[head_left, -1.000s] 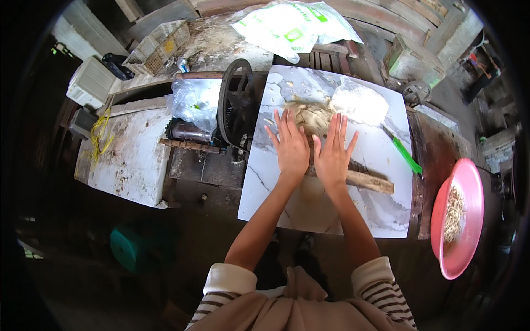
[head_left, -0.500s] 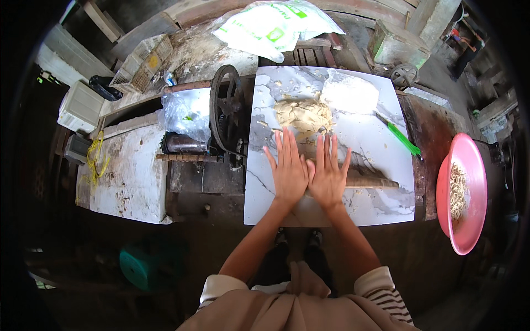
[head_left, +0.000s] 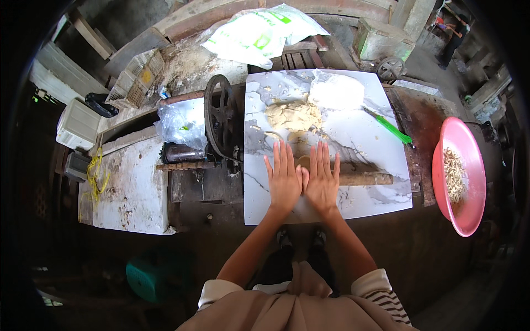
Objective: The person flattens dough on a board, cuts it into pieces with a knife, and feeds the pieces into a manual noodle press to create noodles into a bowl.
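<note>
My left hand [head_left: 284,185] and my right hand [head_left: 321,185] lie side by side, palms down, with fingers stretched out and thumbs meeting. Both are over the near half of a marble-patterned board [head_left: 381,160]. A wooden rolling pin [head_left: 364,179] stretches rightward from beside my right hand; I cannot tell whether it runs under the palms. Whatever is beneath the hands is hidden. Just beyond the fingertips sits a lump of pale dough [head_left: 293,116], with scraps around it. Behind it to the right is a plastic bag of white powder [head_left: 338,91]. A green-handled knife [head_left: 393,128] lies near the right edge.
At the right stands a pink basin [head_left: 479,182] holding pale strips. Left of the board are a spoked wheel [head_left: 221,116] on a machine and a stained white slab [head_left: 130,187]. White sacks [head_left: 259,36] lie behind. A person [head_left: 454,41] stands far off at the right.
Both hands have drawn back a little toward me, away from the dough, still flat and side by side. The whole view has shifted slightly.
</note>
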A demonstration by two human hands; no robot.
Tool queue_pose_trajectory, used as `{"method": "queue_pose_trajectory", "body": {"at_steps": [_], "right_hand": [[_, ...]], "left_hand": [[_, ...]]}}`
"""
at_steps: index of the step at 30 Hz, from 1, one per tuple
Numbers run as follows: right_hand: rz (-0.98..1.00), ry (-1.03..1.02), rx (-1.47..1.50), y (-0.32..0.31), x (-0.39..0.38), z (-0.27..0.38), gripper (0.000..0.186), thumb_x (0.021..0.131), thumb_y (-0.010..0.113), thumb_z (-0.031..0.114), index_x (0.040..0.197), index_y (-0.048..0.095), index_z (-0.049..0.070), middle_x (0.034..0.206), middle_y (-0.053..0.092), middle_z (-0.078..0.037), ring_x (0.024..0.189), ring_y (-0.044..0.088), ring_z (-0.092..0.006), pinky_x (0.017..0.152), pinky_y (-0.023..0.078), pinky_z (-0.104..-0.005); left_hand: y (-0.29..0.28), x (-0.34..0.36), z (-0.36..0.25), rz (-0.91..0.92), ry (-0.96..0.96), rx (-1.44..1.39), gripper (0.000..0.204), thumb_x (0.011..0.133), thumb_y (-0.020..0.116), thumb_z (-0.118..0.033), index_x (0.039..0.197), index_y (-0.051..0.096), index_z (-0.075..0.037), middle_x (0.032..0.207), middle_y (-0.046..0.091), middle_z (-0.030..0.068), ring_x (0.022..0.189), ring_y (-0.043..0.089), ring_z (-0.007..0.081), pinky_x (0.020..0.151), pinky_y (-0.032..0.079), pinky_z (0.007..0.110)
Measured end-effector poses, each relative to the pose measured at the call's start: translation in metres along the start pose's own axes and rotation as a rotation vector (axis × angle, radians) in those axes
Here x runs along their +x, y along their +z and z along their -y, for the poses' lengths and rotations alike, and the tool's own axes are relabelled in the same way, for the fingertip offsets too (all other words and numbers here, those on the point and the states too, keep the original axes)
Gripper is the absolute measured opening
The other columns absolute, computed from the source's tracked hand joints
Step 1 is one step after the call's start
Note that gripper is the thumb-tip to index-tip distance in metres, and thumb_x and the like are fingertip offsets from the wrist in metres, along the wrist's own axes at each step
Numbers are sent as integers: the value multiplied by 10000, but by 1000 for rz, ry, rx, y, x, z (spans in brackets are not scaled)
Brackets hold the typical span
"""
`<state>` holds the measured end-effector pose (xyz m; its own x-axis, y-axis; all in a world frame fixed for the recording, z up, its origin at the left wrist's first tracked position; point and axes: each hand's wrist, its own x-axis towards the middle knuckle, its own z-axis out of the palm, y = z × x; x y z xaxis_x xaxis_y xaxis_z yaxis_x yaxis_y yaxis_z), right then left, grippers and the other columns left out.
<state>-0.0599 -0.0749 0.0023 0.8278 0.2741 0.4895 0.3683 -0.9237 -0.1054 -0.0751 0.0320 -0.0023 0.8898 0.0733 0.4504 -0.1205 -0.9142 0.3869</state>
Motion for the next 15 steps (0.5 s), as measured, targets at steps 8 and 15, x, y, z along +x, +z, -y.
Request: {"method": "queue_pose_trajectory", "body": {"at_steps": [8, 15], "right_hand": [[31, -61, 179, -32, -44, 2, 418, 912, 485, 188, 1301, 472, 37, 1388, 435, -102, 1259, 423, -239, 1045, 287, -429], [-50, 100, 138, -19, -29, -9, 192, 865, 551, 144, 996, 606, 15, 1368, 452, -115, 1264, 405, -280, 1005, 284, -497]], "left_hand": [[-31, -47, 5, 109, 65, -168, 491, 933, 433, -183, 1344, 352, 73, 1382, 399, 205, 1347, 306, 282, 1104, 135, 534], [-14, -1, -3, 26, -31, -195, 506, 951, 405, -188, 1364, 299, 85, 1386, 385, 234, 1344, 308, 301, 1096, 96, 562]]}}
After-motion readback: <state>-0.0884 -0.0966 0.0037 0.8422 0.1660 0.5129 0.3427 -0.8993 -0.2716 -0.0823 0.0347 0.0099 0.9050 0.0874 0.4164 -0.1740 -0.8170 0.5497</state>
